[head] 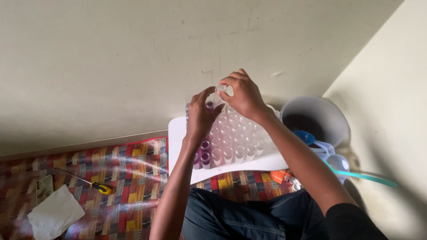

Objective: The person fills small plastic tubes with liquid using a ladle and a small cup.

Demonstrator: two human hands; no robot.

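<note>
A white tray rests across my lap and holds several small clear vials in rows; a few at the near left hold purple liquid. My left hand is closed around a small vial with purple liquid at the tray's far end. My right hand pinches the top of that same vial from above, fingers bent over its cap.
A white bucket with dark contents stands at the right, beside a blue scoop, a clear jug and a teal tube. On the patterned mat lie a yellow-handled screwdriver and a white cloth. The wall is close ahead.
</note>
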